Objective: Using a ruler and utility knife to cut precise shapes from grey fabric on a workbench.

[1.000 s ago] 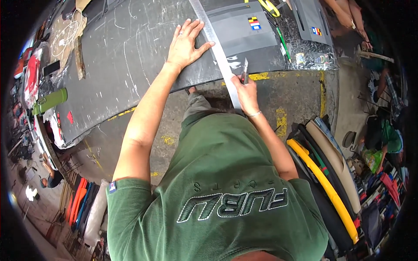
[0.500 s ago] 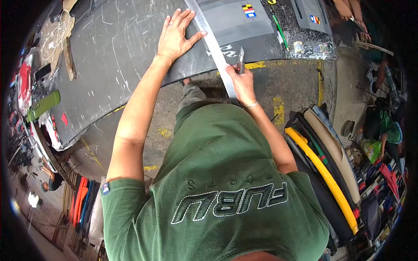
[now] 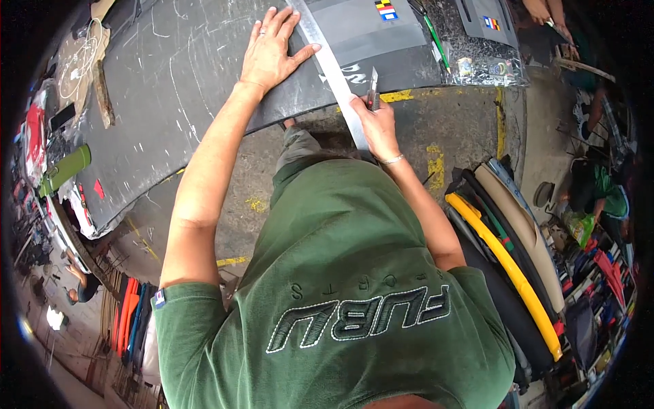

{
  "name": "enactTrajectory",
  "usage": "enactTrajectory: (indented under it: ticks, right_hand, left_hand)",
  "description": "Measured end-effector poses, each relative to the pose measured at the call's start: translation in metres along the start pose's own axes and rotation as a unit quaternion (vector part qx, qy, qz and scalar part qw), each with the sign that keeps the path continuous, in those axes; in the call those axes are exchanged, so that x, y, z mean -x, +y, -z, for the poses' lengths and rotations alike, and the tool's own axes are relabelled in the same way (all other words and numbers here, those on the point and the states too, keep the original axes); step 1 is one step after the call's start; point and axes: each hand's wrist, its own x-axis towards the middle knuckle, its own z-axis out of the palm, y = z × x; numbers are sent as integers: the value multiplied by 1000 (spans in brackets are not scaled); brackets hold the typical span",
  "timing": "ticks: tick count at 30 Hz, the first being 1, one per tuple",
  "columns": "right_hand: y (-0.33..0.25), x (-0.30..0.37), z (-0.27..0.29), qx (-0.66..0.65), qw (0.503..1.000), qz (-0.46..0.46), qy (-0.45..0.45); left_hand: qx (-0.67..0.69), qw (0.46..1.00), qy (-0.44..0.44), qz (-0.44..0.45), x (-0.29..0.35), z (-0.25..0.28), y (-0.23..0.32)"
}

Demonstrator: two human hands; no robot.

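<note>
My left hand (image 3: 268, 60) lies flat on the dark, scratched work table (image 3: 170, 95), fingers spread. Its thumb rests against a long metal ruler (image 3: 327, 60), which runs from the far edge toward me and sticks out past the near edge. At that overhanging end, my right hand (image 3: 379, 131) is closed round a utility knife (image 3: 374, 87) with its blade pointing up and away from me. The right fingers also touch the ruler's edge. Right of the ruler lies a grey sheet (image 3: 402, 39) with a small coloured-flag patch (image 3: 385, 10).
A green pencil (image 3: 436, 42) and a second grey piece (image 3: 485, 24) lie at the table's right end. Left are a phone (image 3: 63, 117), a stick (image 3: 104, 92) and a green roll (image 3: 70, 165). Fabric rolls, one yellow (image 3: 507, 273), stand at right. Another person's hands (image 3: 548, 15) show top right.
The view has shifted slightly, so table and hands sit a little higher and further left. Both hands keep the same hold and place on the ruler and knife.
</note>
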Motion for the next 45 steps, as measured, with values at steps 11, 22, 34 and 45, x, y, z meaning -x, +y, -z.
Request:
enactTrajectory:
  ticks: [11, 22, 34, 45]
  right_hand:
    - [-14, 6, -5, -30, 999, -10, 13]
    - [-73, 43, 25, 308, 924, 226, -25]
    - [-86, 22, 1, 399, 878, 262, -47]
    - [-89, 22, 0, 403, 876, 259, -57]
  left_hand:
    - [323, 935, -12, -146, -13, 41, 16]
    - [132, 972, -190, -34, -36, 42, 41]
    - [-35, 957, -284, 43, -45, 47, 52]
    - [-32, 957, -284, 42, -45, 56, 54]
